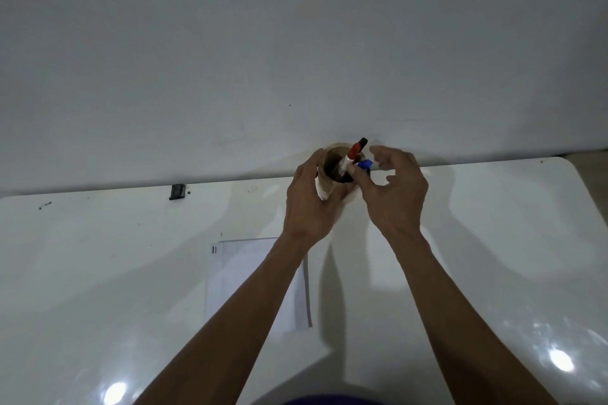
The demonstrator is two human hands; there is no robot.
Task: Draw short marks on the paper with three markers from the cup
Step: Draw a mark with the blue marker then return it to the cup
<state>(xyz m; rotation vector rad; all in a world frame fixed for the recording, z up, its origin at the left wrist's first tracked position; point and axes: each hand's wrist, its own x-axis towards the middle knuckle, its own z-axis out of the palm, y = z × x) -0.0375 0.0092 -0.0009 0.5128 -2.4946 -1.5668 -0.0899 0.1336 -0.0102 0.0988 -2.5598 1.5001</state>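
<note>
While cup (332, 187) gripped, blue marker (364, 164) between right fingers (357, 174)

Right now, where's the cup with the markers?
In the head view the cup stands at the table's far edge near the wall, just right of centre, with the left hand around it and the paper nearer the person.

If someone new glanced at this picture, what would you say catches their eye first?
First, the two hands meeting at the far edge of the white table: the left hand wraps the brown cup, while the right hand has its grip on the blue marker. A red marker sticks up from the cup. Nearer the person lies a sheet of paper with two short dark marks at its far left corner.
</note>
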